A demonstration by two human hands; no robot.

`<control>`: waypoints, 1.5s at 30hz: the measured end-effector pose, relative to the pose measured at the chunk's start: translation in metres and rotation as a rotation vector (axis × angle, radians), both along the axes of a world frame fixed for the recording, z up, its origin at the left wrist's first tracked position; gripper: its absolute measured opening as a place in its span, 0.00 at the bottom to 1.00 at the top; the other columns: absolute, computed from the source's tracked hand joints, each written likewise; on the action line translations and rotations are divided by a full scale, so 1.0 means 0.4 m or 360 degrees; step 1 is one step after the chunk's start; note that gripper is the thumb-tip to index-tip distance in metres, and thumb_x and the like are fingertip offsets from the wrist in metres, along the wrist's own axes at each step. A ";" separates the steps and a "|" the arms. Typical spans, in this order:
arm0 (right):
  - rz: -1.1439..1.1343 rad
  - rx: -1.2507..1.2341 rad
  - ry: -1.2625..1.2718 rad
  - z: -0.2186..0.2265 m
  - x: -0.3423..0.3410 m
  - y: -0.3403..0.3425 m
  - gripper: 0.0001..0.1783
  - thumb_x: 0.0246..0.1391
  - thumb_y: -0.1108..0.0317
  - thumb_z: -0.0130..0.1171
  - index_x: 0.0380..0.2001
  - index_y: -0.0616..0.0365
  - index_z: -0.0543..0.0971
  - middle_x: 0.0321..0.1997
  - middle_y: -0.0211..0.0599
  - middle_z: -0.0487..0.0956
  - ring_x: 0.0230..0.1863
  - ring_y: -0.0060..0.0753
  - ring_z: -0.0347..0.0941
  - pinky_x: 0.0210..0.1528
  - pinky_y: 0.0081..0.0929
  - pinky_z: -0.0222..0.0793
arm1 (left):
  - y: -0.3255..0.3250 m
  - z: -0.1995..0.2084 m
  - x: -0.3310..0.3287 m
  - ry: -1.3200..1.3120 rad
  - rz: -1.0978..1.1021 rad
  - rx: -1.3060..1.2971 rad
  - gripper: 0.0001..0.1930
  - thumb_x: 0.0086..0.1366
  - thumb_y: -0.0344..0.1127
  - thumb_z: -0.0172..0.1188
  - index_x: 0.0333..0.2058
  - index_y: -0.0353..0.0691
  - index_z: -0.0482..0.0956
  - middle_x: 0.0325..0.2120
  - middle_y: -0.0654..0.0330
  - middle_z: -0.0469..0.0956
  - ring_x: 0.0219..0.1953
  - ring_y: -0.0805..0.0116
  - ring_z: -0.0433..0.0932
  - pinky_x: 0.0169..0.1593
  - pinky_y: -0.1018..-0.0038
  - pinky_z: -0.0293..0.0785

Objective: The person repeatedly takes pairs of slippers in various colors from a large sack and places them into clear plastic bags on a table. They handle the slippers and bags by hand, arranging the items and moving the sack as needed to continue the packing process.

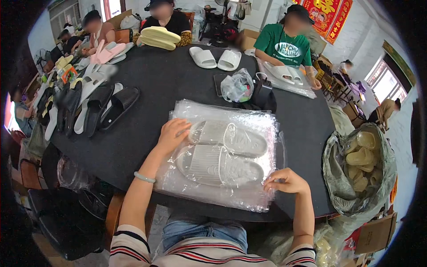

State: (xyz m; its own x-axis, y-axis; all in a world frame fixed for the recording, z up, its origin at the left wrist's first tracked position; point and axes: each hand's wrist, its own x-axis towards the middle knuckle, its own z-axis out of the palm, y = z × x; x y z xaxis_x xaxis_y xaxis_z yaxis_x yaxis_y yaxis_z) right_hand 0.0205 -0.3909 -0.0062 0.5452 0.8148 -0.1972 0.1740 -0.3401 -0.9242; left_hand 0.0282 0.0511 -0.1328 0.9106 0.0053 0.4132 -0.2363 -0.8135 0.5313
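Note:
A pair of whitish ribbed slide slippers [202, 163] lies side by side inside a clear plastic bag [278, 151], on top of a stack of clear bags [178, 189] on the black table. My left hand [173, 135] rests at the far left corner of the bag, by the end of the farther slipper. Its fingers are stretched out and lie over the plastic. At the near right edge, beside the other end of the nearer slipper, my right hand [287, 181] pinches the bag's edge between thumb and fingers.
Black slippers [120, 107] stand at the left of the black table [147, 80]. Beyond the bags are a crumpled clear bag [237, 85], a black case [262, 89] and white slippers [203, 58]. Co-workers sit around the far side. A sack of yellowish slippers [360, 155] stands at the right.

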 end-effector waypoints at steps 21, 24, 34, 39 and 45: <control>0.0341 -0.0404 -0.1518 -0.034 0.051 0.187 0.35 0.54 0.53 0.59 0.59 0.62 0.67 0.63 0.51 0.65 0.64 0.55 0.58 0.66 0.42 0.53 | 0.001 -0.013 0.010 -0.0024 0.0018 -0.0313 0.25 0.67 0.46 0.51 0.58 0.39 0.70 0.54 0.51 0.73 0.60 0.56 0.66 0.63 0.62 0.56; 0.0351 -0.0385 -0.1558 -0.081 0.080 0.281 0.37 0.53 0.53 0.59 0.61 0.63 0.64 0.63 0.52 0.64 0.65 0.55 0.56 0.68 0.45 0.49 | 0.020 -0.035 0.033 -0.0041 -0.0078 -0.0534 0.25 0.67 0.44 0.51 0.58 0.35 0.68 0.54 0.48 0.72 0.59 0.54 0.68 0.62 0.64 0.60; 0.0251 -0.0135 -0.1526 -0.132 0.180 0.449 0.22 0.51 0.62 0.58 0.46 0.65 0.73 0.54 0.53 0.71 0.61 0.54 0.62 0.65 0.45 0.53 | 0.002 0.044 -0.001 0.0240 -0.0187 -0.1068 0.23 0.67 0.34 0.51 0.61 0.38 0.66 0.58 0.50 0.68 0.59 0.61 0.69 0.60 0.68 0.64; 0.0183 -0.0014 -0.1465 -0.174 0.180 0.450 0.20 0.53 0.61 0.56 0.44 0.66 0.74 0.57 0.55 0.70 0.61 0.56 0.61 0.65 0.46 0.53 | 0.046 -0.005 0.010 0.0219 -0.0082 -0.0995 0.19 0.67 0.30 0.51 0.57 0.42 0.72 0.55 0.52 0.72 0.56 0.63 0.72 0.57 0.73 0.67; 0.0208 -0.0281 -0.1459 -0.233 0.208 0.338 0.23 0.49 0.63 0.56 0.48 0.62 0.74 0.55 0.54 0.71 0.60 0.54 0.63 0.64 0.45 0.55 | 0.024 0.002 0.012 0.0102 0.0063 -0.0742 0.15 0.67 0.29 0.50 0.50 0.35 0.76 0.48 0.50 0.78 0.51 0.64 0.76 0.56 0.73 0.68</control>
